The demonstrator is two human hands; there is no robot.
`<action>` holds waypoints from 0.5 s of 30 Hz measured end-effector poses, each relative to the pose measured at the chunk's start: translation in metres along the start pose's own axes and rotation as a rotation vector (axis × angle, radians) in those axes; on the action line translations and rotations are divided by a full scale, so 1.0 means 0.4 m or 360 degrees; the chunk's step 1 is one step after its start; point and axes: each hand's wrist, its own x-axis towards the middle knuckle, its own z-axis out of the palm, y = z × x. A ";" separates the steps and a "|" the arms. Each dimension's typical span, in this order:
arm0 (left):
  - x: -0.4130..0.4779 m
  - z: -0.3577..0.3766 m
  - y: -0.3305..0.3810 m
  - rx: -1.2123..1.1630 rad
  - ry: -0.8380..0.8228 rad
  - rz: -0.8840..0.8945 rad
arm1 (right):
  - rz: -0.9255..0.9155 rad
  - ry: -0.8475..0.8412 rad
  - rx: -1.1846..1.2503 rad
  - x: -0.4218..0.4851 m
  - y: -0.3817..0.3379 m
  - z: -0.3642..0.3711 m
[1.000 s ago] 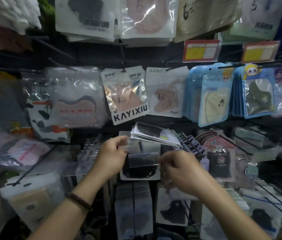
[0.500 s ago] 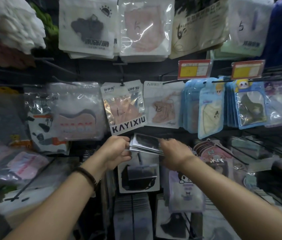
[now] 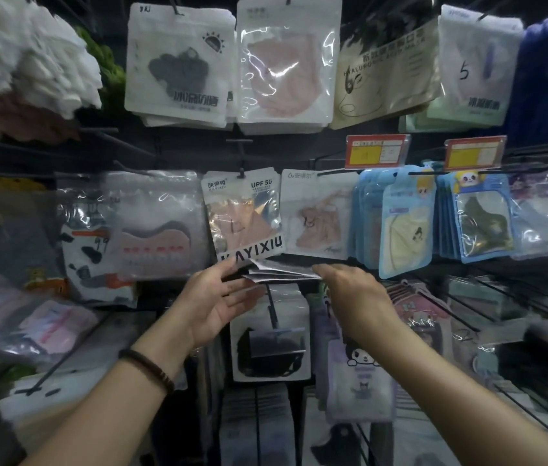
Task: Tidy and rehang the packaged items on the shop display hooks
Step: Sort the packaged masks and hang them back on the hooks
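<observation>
Left hand [image 3: 218,307]: palm turned up, fingers straight, tips touching the left end of the packets.
Right hand [image 3: 353,290]: knuckles up, fingers pinching the packets' right end.
Packets [image 3: 279,272]: thin stack lying flat between both hands, just below the KAYIXIU pack [image 3: 244,216].
Hook [image 3: 271,307]: black rod under the stack.

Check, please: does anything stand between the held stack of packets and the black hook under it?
Nothing visible does. The stack of packets lies flat just above the black hook, with only open space between them. A black-mask packet hangs below the hook, and the KAYIXIU packet hangs above the stack, outside the path.
</observation>
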 end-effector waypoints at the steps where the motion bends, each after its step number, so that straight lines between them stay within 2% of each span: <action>1: -0.009 -0.008 0.002 -0.0111 -0.0049 -0.0020 | -0.0067 0.0172 0.0054 -0.016 0.007 -0.010; 4: -0.032 -0.029 0.006 -0.0353 -0.0204 -0.0050 | -0.0261 0.0563 0.0216 -0.068 0.032 -0.017; 6: -0.050 -0.037 0.002 -0.0332 -0.0331 -0.0042 | -0.0396 0.0684 0.0267 -0.096 0.041 -0.003; 8: -0.073 -0.039 -0.009 -0.0221 -0.0312 -0.0029 | -0.0470 0.0757 0.0340 -0.119 0.046 0.011; 13: -0.164 -0.040 -0.047 0.0034 -0.0105 0.0059 | -0.0338 0.0837 0.0511 -0.171 0.036 0.028; 15: -0.199 -0.029 -0.066 -0.0023 -0.0046 0.0152 | -0.0172 0.0807 0.0780 -0.191 0.006 0.043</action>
